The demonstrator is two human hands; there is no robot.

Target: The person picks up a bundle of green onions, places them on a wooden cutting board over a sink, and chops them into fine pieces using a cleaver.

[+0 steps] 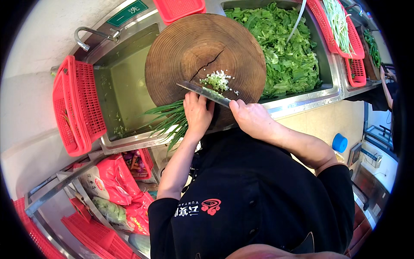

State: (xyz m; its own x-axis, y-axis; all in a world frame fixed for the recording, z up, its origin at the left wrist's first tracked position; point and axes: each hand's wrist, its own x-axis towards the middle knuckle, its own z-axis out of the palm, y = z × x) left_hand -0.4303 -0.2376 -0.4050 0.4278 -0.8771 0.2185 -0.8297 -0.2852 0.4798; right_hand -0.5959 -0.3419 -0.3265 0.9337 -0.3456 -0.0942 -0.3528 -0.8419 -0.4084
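Note:
A round wooden chopping block [181, 42] with a crack lies across the sink. My right hand [250, 116] grips a cleaver [203, 93], its blade slanting across the front half of the block; the handle is hidden in my fist. Beside the blade, my left hand [197, 113] presses on a bunch of green scallions [169, 121], whose leaves hang past the block's left edge over the sink rim. Chopped white and pale green scallion pieces [218, 80] lie in a small heap beyond the blade, and more bits lie along the blade.
To the left are a water-filled sink basin [129, 77], a faucet [93, 32] and stacked red plastic baskets [87, 100]. Leafy greens [284, 58] fill the right basin. Another red basket [352, 42] holds pale stems [338, 22]. At far right is another person's arm [386, 87].

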